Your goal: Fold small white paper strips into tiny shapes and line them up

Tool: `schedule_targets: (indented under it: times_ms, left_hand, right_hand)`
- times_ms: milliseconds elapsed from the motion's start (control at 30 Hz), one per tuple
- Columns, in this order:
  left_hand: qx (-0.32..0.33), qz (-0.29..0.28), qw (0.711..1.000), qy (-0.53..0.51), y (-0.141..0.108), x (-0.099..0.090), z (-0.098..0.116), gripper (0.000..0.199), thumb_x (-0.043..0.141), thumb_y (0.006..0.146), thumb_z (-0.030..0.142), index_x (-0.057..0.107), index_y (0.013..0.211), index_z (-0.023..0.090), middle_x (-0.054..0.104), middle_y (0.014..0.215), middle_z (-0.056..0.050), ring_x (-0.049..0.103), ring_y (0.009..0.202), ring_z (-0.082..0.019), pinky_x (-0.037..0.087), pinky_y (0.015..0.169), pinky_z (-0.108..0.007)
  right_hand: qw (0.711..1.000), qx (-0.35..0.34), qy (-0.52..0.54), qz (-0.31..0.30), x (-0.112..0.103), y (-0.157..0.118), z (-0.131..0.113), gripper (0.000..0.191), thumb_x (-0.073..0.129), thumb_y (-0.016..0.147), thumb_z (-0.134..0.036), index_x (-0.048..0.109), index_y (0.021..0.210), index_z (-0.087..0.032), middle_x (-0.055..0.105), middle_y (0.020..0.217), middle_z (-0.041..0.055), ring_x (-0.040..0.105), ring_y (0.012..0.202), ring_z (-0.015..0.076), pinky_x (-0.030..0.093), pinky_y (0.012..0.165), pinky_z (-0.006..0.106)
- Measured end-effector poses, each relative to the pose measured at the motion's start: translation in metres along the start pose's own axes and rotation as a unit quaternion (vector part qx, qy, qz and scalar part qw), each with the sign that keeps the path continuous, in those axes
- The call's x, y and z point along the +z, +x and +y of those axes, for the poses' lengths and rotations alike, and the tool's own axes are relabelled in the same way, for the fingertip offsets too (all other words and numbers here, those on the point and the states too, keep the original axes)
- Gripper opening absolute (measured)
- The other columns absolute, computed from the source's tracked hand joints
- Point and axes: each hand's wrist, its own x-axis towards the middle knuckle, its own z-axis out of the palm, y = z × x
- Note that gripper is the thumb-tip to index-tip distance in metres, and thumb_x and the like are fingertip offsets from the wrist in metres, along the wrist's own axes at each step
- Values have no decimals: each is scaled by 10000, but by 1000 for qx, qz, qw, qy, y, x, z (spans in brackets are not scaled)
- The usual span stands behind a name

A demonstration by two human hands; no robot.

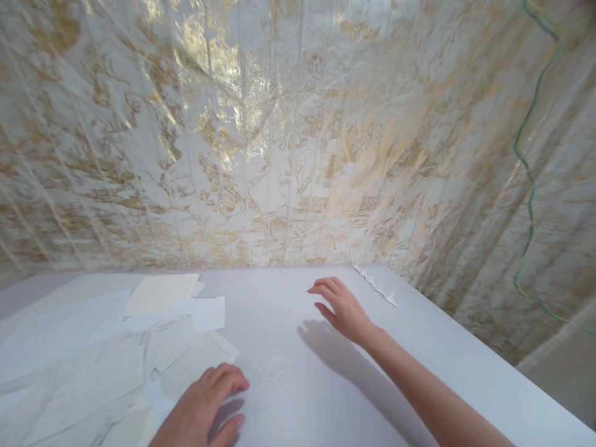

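My left hand (209,400) is at the front of the white table (288,397), beside the scattered paper sheets (88,372). Its thumb and fingers are apart, with nothing between them. Over the back part of the table hovers my right hand (342,307), its shadow falling on the surface below. The thumb stands away from the fingers and the hand is empty. Just to the right of it lies a thin white strip with a jagged edge (376,286). A cream sheet (162,294) tops the papers at the back left.
Behind the table hangs a pleated, gold-patterned covering (279,155) along the back edge. A green and yellow cord (531,186) runs down it on the right. The table's right edge (493,354) slants toward the lower right corner.
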Motion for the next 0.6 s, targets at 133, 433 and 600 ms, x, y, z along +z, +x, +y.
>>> schedule_targets:
  times_ms: [133,433,600]
  left_hand:
    - [-57,76,974,204,5,-38,-51,567,506,823,430,597,1296,130,595,1405,-185,540,1293,-361,391,1092,-497]
    - [-111,10,939,326,3,-68,-81,632,336,873,467,663,1248,76,678,1308,-186,629,1203,-364,413,1050,-529]
    - [-116,15,943,312,6,-70,-80,718,438,828,540,595,1333,54,603,1394,-215,564,1284,-395,409,1070,-546]
  right_hand:
    - [983,-101,154,-3,35,20,-79,272,585,887,-110,588,1142,-207,641,1138,109,557,1027,248,466,905,386]
    - [972,-103,200,-62,61,15,-114,292,560,843,-36,608,1092,-181,649,1080,97,571,961,229,472,868,348]
    - [971,-90,211,-59,62,13,-113,330,558,823,-14,607,1099,-188,645,1098,92,566,977,227,470,886,342]
